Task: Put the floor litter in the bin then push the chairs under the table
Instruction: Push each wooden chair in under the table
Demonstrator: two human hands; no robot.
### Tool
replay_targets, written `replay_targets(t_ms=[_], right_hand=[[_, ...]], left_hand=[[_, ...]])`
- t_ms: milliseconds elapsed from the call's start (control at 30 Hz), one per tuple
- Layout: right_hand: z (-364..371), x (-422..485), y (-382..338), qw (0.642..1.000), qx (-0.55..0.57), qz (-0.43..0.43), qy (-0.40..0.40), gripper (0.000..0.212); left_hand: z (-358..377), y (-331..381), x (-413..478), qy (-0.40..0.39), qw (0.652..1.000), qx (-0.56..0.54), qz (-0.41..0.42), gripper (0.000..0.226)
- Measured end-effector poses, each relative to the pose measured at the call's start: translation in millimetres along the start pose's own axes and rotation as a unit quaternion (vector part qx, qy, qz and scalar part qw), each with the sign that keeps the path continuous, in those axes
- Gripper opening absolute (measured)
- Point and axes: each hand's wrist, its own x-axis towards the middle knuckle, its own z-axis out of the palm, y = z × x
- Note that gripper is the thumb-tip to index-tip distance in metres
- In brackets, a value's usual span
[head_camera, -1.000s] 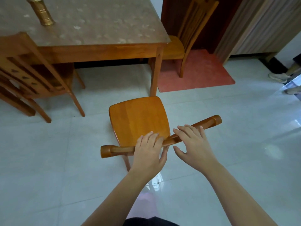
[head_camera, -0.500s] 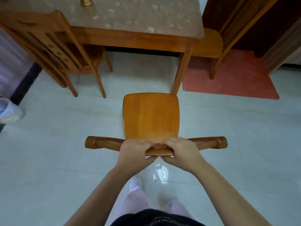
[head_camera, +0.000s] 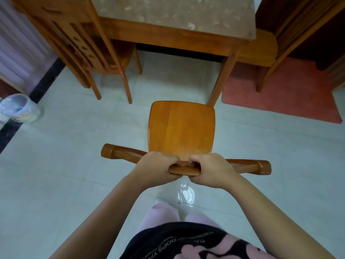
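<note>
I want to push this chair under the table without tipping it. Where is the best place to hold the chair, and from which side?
Hold the chair by the top rail of its backrest, from behind, as the left hand and right hand do now. The rail is a straight horizontal bar facing the person, and gripping near its middle should push the seat squarely toward the table.

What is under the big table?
Under the table I see pale floor and a tucked-in chair on the left. Farther back is dark shadow; the tabletop hides it.
</note>
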Motion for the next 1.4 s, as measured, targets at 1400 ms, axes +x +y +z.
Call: replay_targets(t_ms=[1400], right_hand=[[-140, 170, 7, 0.981, 0.178, 0.078, 0.014, 0.023]], left_hand=[[-155, -96, 170, -0.103, 0.973, -0.209, -0.007, 0.017]])
